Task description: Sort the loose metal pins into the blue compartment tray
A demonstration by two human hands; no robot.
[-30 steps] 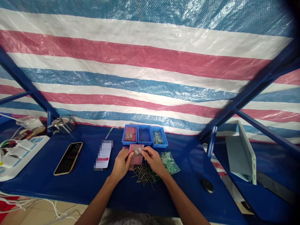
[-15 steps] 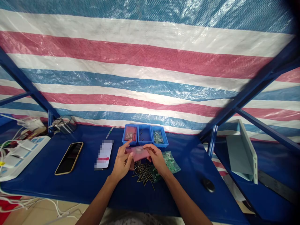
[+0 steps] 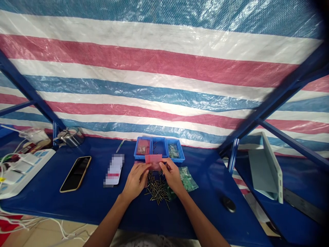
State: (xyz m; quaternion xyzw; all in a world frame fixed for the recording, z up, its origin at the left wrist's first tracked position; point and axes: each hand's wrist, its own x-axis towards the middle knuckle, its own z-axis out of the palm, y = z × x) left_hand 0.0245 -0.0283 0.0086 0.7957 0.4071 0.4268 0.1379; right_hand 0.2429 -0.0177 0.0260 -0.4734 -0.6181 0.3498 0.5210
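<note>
A small pink plastic bag [image 3: 154, 159] is stretched between my two hands above the table. My left hand [image 3: 135, 179] pinches its left side, fingers bent. On the other side, my right hand [image 3: 171, 175] grips the bag between thumb and fingers. Whether anything lies inside the bag I cannot make out. Just below it is a loose pile of thin, brass-coloured metal pins [image 3: 156, 191]. A greenish clear bag [image 3: 189, 180] with small pieces in it lies beside and partly under my right hand.
Behind my hands stand joined blue bins [image 3: 159, 138]; the left holds pink bags, the right small clear packets. A black phone [image 3: 75, 174], a lit phone [image 3: 116, 169], a power strip [image 3: 28, 175], a metal pot [image 3: 70, 136], a black mouse [image 3: 228, 204] and a grey stand [image 3: 267, 171] surround them.
The pink bag has turned from lying nearly flat to more upright, its top edge now nearer the bins. My left fingers have closed in along it.
</note>
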